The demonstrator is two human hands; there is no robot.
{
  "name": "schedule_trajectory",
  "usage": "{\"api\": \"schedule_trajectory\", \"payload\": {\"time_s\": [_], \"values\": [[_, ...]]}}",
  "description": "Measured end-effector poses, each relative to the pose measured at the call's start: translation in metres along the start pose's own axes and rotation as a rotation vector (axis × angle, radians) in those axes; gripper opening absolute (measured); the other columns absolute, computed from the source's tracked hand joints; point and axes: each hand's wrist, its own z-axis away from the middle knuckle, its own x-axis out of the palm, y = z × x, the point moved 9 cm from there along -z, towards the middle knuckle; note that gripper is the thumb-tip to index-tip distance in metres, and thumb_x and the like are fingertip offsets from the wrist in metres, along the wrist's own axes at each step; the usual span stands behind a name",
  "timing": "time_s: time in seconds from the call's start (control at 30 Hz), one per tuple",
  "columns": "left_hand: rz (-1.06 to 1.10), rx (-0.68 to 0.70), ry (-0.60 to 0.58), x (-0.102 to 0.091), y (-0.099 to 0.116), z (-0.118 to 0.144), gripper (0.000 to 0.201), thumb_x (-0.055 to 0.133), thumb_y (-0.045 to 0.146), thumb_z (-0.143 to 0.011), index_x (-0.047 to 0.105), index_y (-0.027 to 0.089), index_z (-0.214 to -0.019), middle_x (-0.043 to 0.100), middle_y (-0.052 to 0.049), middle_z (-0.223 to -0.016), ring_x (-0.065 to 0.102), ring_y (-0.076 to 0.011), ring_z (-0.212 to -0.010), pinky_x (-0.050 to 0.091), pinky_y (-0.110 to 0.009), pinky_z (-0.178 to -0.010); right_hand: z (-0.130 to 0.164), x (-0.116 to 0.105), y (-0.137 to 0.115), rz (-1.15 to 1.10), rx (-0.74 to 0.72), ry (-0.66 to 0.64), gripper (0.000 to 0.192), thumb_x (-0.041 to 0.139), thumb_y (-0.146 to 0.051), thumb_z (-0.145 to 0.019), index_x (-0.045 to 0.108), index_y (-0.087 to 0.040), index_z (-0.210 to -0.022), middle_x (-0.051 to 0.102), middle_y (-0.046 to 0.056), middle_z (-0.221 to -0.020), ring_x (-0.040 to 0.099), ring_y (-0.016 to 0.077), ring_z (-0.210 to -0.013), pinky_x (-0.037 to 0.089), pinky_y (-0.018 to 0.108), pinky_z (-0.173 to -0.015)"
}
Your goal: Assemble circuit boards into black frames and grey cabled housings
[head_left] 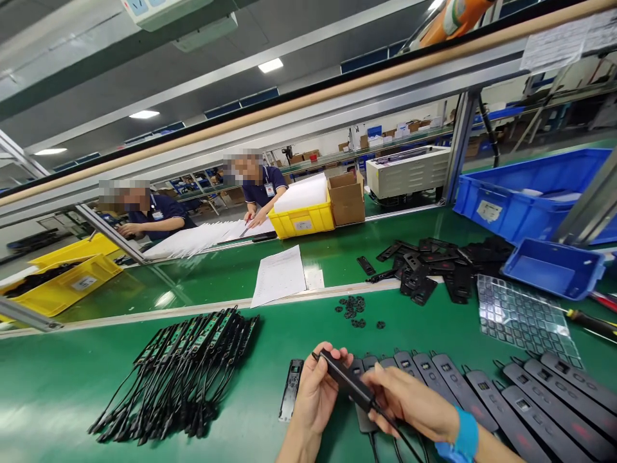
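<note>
Between both hands is a long, slim black plastic device [348, 381] with a cable leaving its lower end, tilted and seen edge-on. My left hand [315, 392] grips its upper end with thumb and fingers. Around the lower end, near the cable, my right hand [409, 399] is closed, and a blue band circles that wrist. Just left of my left hand lies an open black housing half [291, 389]. Behind and right of my right hand, several finished-looking dark grey devices [482, 392] lie side by side, some with cables showing.
Left on the green bench [43, 379] lies a bundle of circuit boards with black cables [183, 366]. Small black round parts [354, 307], black cover plates [424, 263], a clear sticker sheet [525, 315] and a blue tray [552, 267] lie ahead. Two people work beyond, near a yellow bin [303, 222].
</note>
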Motion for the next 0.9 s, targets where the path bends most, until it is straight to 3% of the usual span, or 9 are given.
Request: {"api": "schedule_trajectory", "payload": {"time_s": [0.1, 0.17, 0.23, 0.33, 0.5, 0.7, 0.83, 0.9], "values": [[-0.034, -0.028, -0.124, 0.019, -0.005, 0.006, 0.03, 0.075, 0.034, -0.077, 0.07, 0.023, -0.104, 0.066, -0.006, -0.102, 0.058, -0.0229, -0.106, 0.047, -0.039, -0.095, 0.005, 0.014, 0.01, -0.095, 0.08, -0.14, 0.078, 0.033, -0.082, -0.079, 0.057, -0.009, -0.064, 0.045, 0.002, -0.048, 0.031, 0.0064, -0.034, 0.02, 0.02, -0.036], [-0.124, -0.065, -0.155, 0.026, -0.01, 0.009, 0.046, 0.068, 0.042, -0.082, 0.06, 0.024, -0.124, 0.06, -0.011, -0.118, 0.056, -0.0255, -0.109, 0.048, -0.038, -0.091, 0.005, 0.009, 0.004, -0.026, 0.003, -0.092, 0.07, 0.045, -0.081, -0.074, 0.048, -0.013, -0.056, 0.038, -0.001, -0.045, 0.026, 0.0052, -0.036, 0.016, 0.021, -0.038], [-0.235, -0.094, -0.164, 0.03, -0.014, 0.011, 0.058, 0.065, 0.046, -0.083, 0.05, 0.022, -0.135, 0.058, -0.014, -0.118, 0.057, -0.0244, -0.103, 0.048, -0.033, -0.086, 0.006, 0.0, -0.005, 0.031, -0.07, 0.003, 0.066, 0.056, -0.077, -0.07, 0.041, -0.015, -0.056, 0.034, -0.003, -0.05, 0.025, 0.0052, -0.045, 0.016, 0.022, -0.044], [-0.383, -0.086, -0.171, 0.031, -0.016, 0.014, 0.07, 0.074, 0.042, -0.076, 0.047, 0.019, -0.136, 0.061, -0.013, -0.108, 0.057, -0.0202, -0.092, 0.045, -0.027, -0.082, 0.007, -0.011, -0.01, 0.139, -0.108, 0.109, 0.059, 0.063, -0.065, -0.073, 0.034, -0.016, -0.056, 0.027, -0.004, -0.054, 0.022, 0.0069, -0.052, 0.015, 0.024, -0.049], [-0.485, -0.102, -0.163, 0.031, -0.019, 0.017, 0.076, 0.079, 0.035, -0.071, 0.043, 0.023, -0.137, 0.061, -0.008, -0.102, 0.056, -0.0186, -0.088, 0.045, -0.027, -0.081, 0.009, -0.018, -0.005, 0.295, -0.082, 0.209, 0.05, 0.064, -0.048, -0.076, 0.031, -0.017, -0.055, 0.024, -0.005, -0.055, 0.022, 0.0078, -0.053, 0.013, 0.026, -0.05], [-0.461, -0.142, -0.207, 0.032, -0.021, 0.017, 0.074, 0.073, 0.036, -0.076, 0.039, 0.023, -0.141, 0.06, -0.009, -0.107, 0.056, -0.0204, -0.091, 0.044, -0.03, -0.085, 0.009, -0.012, -0.006, 0.3, -0.064, 0.127, 0.05, 0.053, -0.058, -0.084, 0.036, -0.017, -0.06, 0.026, -0.004, -0.057, 0.023, 0.0094, -0.055, 0.016, 0.026, -0.05], [-0.479, -0.125, -0.092, 0.018, -0.02, 0.012, 0.075, 0.08, 0.037, -0.069, 0.048, 0.021, -0.135, 0.06, -0.007, -0.099, 0.055, -0.0178, -0.087, 0.043, -0.025, -0.08, 0.016, -0.023, -0.02, 0.683, -0.083, 0.306, 0.044, 0.055, -0.051, -0.085, 0.038, -0.017, -0.064, 0.038, -0.002, -0.061, 0.033, 0.0109, -0.056, 0.021, 0.026, -0.052], [-0.49, -0.157, -0.07, 0.013, -0.024, 0.01, 0.074, 0.082, 0.037, -0.067, 0.052, 0.021, -0.132, 0.06, -0.008, -0.105, 0.054, -0.0182, -0.09, 0.044, -0.025, -0.08, 0.018, -0.024, -0.021, 0.82, -0.051, 0.333, 0.042, 0.06, -0.048, -0.083, 0.038, -0.018, -0.064, 0.043, -0.002, -0.061, 0.037, 0.0112, -0.056, 0.023, 0.026, -0.052]]}}
